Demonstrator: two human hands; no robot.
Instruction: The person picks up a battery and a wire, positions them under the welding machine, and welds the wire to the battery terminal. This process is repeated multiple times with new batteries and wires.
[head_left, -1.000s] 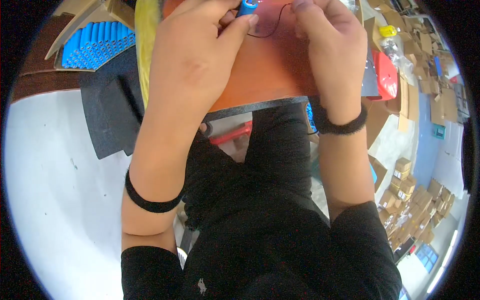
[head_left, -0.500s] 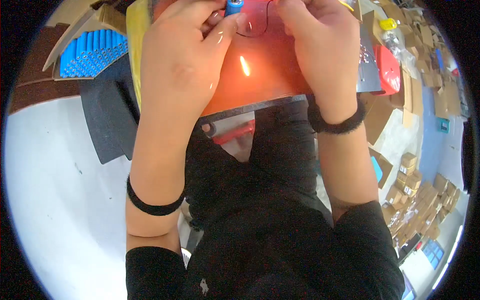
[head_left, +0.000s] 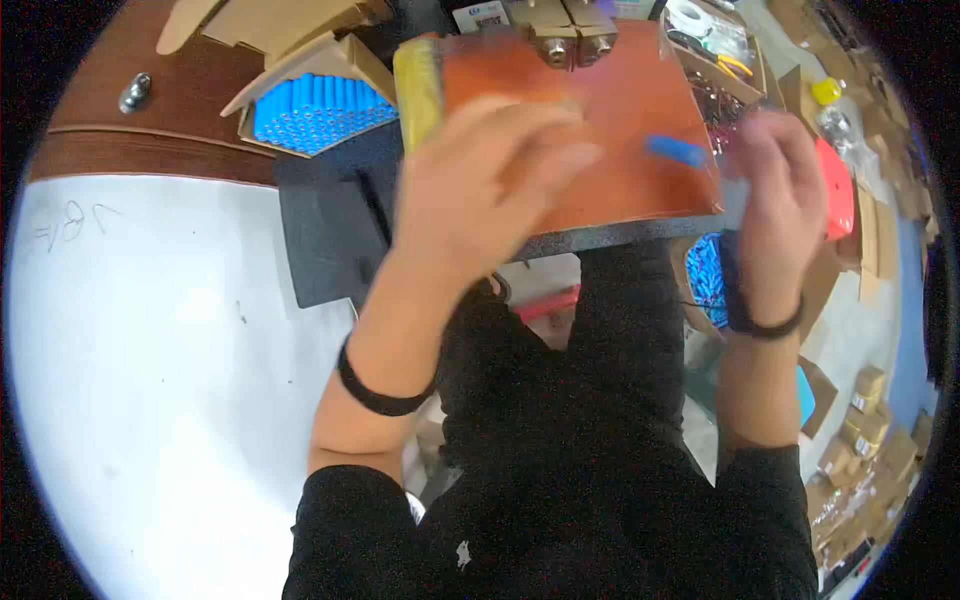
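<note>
My left hand is over the orange-brown mat, blurred by motion. Its thumb and fingers stand apart, and nothing shows between them. A small blue cylinder, like a battery cell, is smeared near the mat's right edge, apart from both hands; whether it lies or moves I cannot tell. Right of the mat, my right hand is raised beside a pile of thin dark and red leads. Its fingers are bent and blurred, so what they hold, if anything, cannot be made out.
A carton of blue cells stands at the far left, beside a yellow-wrapped edge. A metal clamp-like fixture sits at the mat's far side. Yellow-handled pliers, a red container and a box of small blue pieces are right.
My hands have parted and drawn back from the far edge, the right one out past the mat. The blue cell, earlier at my left fingers, is now apart from them. The view has shifted.
</note>
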